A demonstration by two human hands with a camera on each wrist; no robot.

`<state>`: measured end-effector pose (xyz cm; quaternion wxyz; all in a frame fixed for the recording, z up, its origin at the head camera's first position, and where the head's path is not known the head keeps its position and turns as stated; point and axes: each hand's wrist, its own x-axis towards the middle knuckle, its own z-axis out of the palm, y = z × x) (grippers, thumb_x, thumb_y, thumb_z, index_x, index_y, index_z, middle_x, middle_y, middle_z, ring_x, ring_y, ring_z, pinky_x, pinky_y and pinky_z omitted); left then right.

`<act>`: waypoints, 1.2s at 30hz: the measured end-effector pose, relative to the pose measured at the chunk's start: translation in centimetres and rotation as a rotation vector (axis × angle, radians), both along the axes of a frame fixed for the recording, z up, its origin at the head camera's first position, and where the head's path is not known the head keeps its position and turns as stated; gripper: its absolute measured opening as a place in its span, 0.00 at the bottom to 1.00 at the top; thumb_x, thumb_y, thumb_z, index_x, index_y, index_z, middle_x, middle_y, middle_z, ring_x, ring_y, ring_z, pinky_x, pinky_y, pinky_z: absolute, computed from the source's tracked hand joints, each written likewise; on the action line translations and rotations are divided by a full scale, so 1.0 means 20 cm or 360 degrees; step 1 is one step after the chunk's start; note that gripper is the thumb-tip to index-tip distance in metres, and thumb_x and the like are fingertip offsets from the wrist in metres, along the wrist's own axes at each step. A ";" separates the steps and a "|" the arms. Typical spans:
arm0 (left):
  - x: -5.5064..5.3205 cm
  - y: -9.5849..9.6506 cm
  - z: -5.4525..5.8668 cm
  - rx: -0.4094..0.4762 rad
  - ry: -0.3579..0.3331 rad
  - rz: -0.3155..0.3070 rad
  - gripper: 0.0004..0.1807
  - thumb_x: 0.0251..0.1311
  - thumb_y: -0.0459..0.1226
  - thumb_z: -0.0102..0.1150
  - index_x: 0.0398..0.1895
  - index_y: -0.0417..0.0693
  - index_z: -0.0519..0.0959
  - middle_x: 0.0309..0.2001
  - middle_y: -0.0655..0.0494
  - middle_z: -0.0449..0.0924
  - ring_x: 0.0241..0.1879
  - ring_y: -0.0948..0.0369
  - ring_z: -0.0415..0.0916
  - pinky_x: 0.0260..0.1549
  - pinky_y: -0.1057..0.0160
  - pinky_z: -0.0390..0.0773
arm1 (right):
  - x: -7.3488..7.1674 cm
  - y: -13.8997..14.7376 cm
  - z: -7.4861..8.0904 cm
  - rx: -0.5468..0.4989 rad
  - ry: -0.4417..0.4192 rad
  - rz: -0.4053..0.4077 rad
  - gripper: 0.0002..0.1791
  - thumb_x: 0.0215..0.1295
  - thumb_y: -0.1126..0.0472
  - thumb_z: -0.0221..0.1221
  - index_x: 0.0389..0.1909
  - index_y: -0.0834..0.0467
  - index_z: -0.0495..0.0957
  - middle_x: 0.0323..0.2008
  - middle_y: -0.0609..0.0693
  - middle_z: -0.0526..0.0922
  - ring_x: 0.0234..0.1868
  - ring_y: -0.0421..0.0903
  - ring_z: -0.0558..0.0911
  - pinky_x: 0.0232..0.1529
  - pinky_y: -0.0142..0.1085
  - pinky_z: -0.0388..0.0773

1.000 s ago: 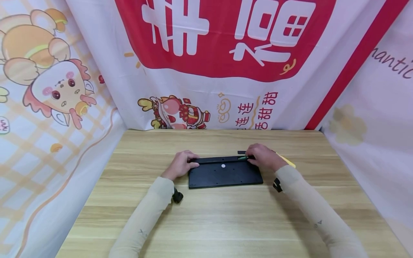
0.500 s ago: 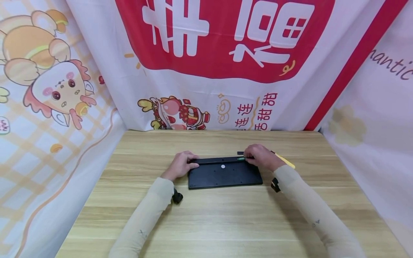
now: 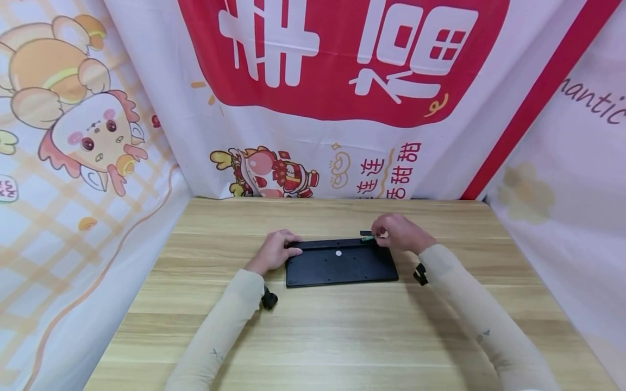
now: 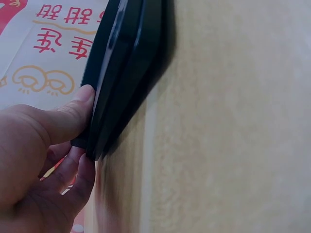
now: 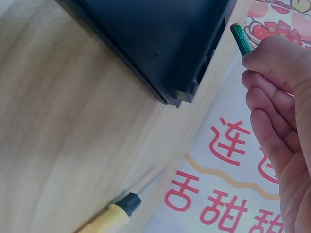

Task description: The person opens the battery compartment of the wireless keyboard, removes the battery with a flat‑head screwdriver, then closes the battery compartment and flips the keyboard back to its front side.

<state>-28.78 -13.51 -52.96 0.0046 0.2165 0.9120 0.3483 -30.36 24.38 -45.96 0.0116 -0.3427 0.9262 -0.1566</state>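
A black keyboard (image 3: 342,266) lies underside up on the table, with a raised ridge along its far edge. My left hand (image 3: 275,251) grips its far left corner, the thumb on the upper face and the fingers around the edge, as the left wrist view also shows. Between thumb and fingers my right hand (image 3: 398,233) pinches a small green battery (image 5: 241,40). In the head view the battery overlaps the right part of the ridge. A small dark strip (image 3: 365,233) lies just behind the keyboard, partly covered by the right hand.
A screwdriver with a yellow handle (image 5: 108,219) lies to the right of the keyboard; the right arm hides it in the head view. The wooden table (image 3: 318,336) meets a printed cloth (image 3: 303,125) at the back, and cloths hang at both sides.
My right hand has lifted slightly with the battery, which was down at the keyboard's ridge half a second ago. The right forearm now covers the yellow screwdriver. The left hand holds still.
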 end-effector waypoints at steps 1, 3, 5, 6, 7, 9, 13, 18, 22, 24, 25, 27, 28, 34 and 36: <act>0.00 0.00 0.00 0.0000 -0.0004 0.0000 0.16 0.65 0.38 0.73 0.55 0.47 0.90 0.50 0.49 0.88 0.48 0.54 0.82 0.52 0.51 0.81 | 0.00 0.00 0.01 -0.0012 -0.0007 0.0003 0.06 0.62 0.69 0.72 0.40 0.61 0.89 0.38 0.51 0.91 0.39 0.48 0.87 0.45 0.43 0.88; 0.00 0.00 0.01 0.0000 -0.0013 0.0001 0.15 0.65 0.38 0.73 0.55 0.47 0.90 0.50 0.50 0.88 0.48 0.54 0.82 0.52 0.51 0.81 | -0.02 0.00 0.01 -0.0024 -0.0013 0.0005 0.06 0.62 0.69 0.71 0.40 0.61 0.89 0.38 0.50 0.91 0.39 0.49 0.87 0.45 0.43 0.88; 0.00 0.00 0.01 -0.0001 -0.0022 0.0004 0.15 0.65 0.38 0.73 0.54 0.47 0.90 0.50 0.50 0.87 0.47 0.54 0.82 0.52 0.51 0.81 | -0.03 -0.01 0.02 -0.0033 -0.0012 0.0003 0.06 0.62 0.69 0.72 0.40 0.61 0.89 0.37 0.50 0.90 0.39 0.49 0.87 0.45 0.43 0.88; 0.00 0.00 0.01 -0.0005 -0.0021 0.0004 0.15 0.65 0.38 0.73 0.55 0.47 0.90 0.50 0.50 0.87 0.47 0.54 0.81 0.51 0.52 0.81 | -0.03 -0.02 0.02 -0.0031 -0.0006 -0.0004 0.06 0.62 0.68 0.72 0.40 0.60 0.90 0.37 0.49 0.90 0.39 0.47 0.87 0.45 0.42 0.88; 0.00 -0.01 0.01 -0.0008 -0.0022 0.0006 0.15 0.65 0.38 0.73 0.55 0.48 0.90 0.50 0.50 0.87 0.47 0.55 0.81 0.51 0.52 0.81 | -0.04 -0.03 0.02 -0.0030 0.0006 -0.0005 0.05 0.62 0.68 0.72 0.39 0.59 0.90 0.37 0.49 0.90 0.39 0.46 0.86 0.45 0.42 0.88; 0.00 -0.01 0.01 -0.0012 -0.0023 0.0008 0.15 0.66 0.38 0.73 0.55 0.48 0.90 0.50 0.51 0.87 0.47 0.55 0.81 0.51 0.52 0.81 | -0.05 -0.05 0.02 -0.0024 0.0035 -0.0008 0.05 0.62 0.67 0.72 0.38 0.58 0.90 0.36 0.47 0.90 0.38 0.43 0.85 0.45 0.40 0.88; 0.00 -0.01 0.01 -0.0020 -0.0028 0.0008 0.15 0.66 0.39 0.73 0.55 0.49 0.90 0.50 0.51 0.87 0.46 0.56 0.80 0.51 0.53 0.81 | -0.07 -0.09 0.01 -0.0035 0.0068 -0.0031 0.04 0.63 0.65 0.72 0.38 0.57 0.90 0.36 0.47 0.89 0.37 0.43 0.84 0.45 0.41 0.87; 0.00 -0.01 0.00 -0.0021 -0.0052 0.0014 0.16 0.66 0.39 0.72 0.56 0.50 0.89 0.50 0.52 0.87 0.47 0.56 0.81 0.52 0.53 0.81 | -0.10 -0.16 -0.02 -0.0119 0.0010 -0.0111 0.06 0.64 0.65 0.72 0.41 0.58 0.90 0.37 0.48 0.90 0.39 0.47 0.84 0.48 0.44 0.86; 0.00 -0.02 0.00 -0.0017 -0.0040 0.0021 0.16 0.66 0.39 0.72 0.56 0.49 0.89 0.50 0.52 0.87 0.48 0.56 0.82 0.53 0.52 0.82 | -0.14 -0.21 -0.06 -0.0175 -0.0015 -0.0138 0.06 0.64 0.64 0.72 0.41 0.58 0.90 0.37 0.48 0.89 0.40 0.48 0.83 0.49 0.45 0.86; 0.00 -0.02 0.00 -0.0014 -0.0037 0.0022 0.16 0.66 0.39 0.72 0.56 0.49 0.89 0.50 0.52 0.87 0.48 0.56 0.82 0.53 0.52 0.82 | -0.16 -0.23 -0.09 -0.0178 -0.0005 -0.0143 0.06 0.64 0.63 0.72 0.40 0.58 0.90 0.36 0.48 0.89 0.39 0.47 0.83 0.48 0.44 0.85; 0.00 -0.02 0.00 -0.0012 -0.0036 0.0021 0.16 0.66 0.39 0.72 0.56 0.49 0.89 0.50 0.52 0.87 0.48 0.56 0.82 0.52 0.52 0.82 | -0.17 -0.24 -0.11 -0.0177 0.0002 -0.0140 0.06 0.63 0.63 0.72 0.40 0.57 0.90 0.36 0.47 0.89 0.38 0.46 0.83 0.47 0.44 0.85; -0.01 -0.02 -0.01 -0.0008 -0.0032 0.0015 0.16 0.66 0.39 0.72 0.56 0.49 0.89 0.49 0.52 0.87 0.47 0.56 0.81 0.52 0.53 0.82 | -0.18 -0.26 -0.13 -0.0177 0.0005 -0.0140 0.05 0.63 0.63 0.72 0.39 0.58 0.90 0.35 0.48 0.89 0.38 0.46 0.84 0.46 0.43 0.85; -0.01 -0.01 -0.01 -0.0007 -0.0031 0.0013 0.16 0.66 0.39 0.72 0.56 0.48 0.89 0.49 0.52 0.87 0.47 0.56 0.81 0.52 0.53 0.82 | -0.19 -0.26 -0.14 -0.0173 0.0005 -0.0141 0.05 0.63 0.62 0.72 0.39 0.58 0.90 0.34 0.47 0.89 0.37 0.45 0.84 0.45 0.42 0.85; -0.01 -0.01 -0.01 0.0009 -0.0026 0.0009 0.16 0.66 0.39 0.73 0.55 0.48 0.89 0.49 0.52 0.88 0.46 0.55 0.81 0.51 0.53 0.81 | -0.21 -0.30 -0.19 -0.0151 -0.0047 -0.0161 0.05 0.64 0.62 0.71 0.39 0.58 0.90 0.34 0.47 0.89 0.35 0.43 0.82 0.44 0.41 0.85; -0.01 -0.01 -0.01 0.0013 -0.0024 0.0002 0.16 0.66 0.38 0.73 0.55 0.48 0.89 0.50 0.52 0.88 0.47 0.55 0.81 0.51 0.53 0.81 | -0.22 -0.31 -0.19 -0.0139 -0.0063 -0.0178 0.05 0.64 0.62 0.71 0.38 0.58 0.90 0.33 0.47 0.89 0.35 0.42 0.82 0.44 0.41 0.85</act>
